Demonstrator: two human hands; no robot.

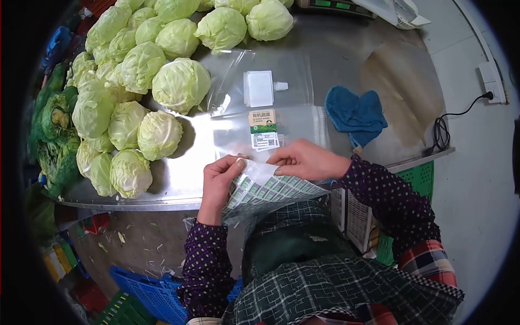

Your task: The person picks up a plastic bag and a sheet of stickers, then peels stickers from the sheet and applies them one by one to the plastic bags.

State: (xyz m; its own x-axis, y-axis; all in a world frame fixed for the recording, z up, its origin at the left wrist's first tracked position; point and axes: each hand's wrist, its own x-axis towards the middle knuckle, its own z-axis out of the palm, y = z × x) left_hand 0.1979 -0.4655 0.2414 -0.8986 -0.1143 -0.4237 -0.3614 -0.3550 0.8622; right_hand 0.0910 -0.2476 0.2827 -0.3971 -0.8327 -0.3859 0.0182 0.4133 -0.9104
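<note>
Between my hands, at the table's front edge, is a sheet of small green-and-white labels [271, 190] with a plain white patch at its top. My left hand [218, 179] pinches the sheet's upper left corner between thumb and fingers. My right hand [309, 160] has its fingers curled on the top edge, to the right of the white patch. Just beyond lie clear plastic bags [298, 81], flat on the metal table. On them rest a printed label card [263, 129] with green and brown parts and a few white cards [260, 88].
Many cabbages [181, 85] are piled on the left of the metal table [346, 49]. A blue cloth [355, 115] lies to the right. A scale [336, 5] stands at the back. A black cable [442, 132] hangs at the right edge. Blue crates [146, 292] sit on the floor.
</note>
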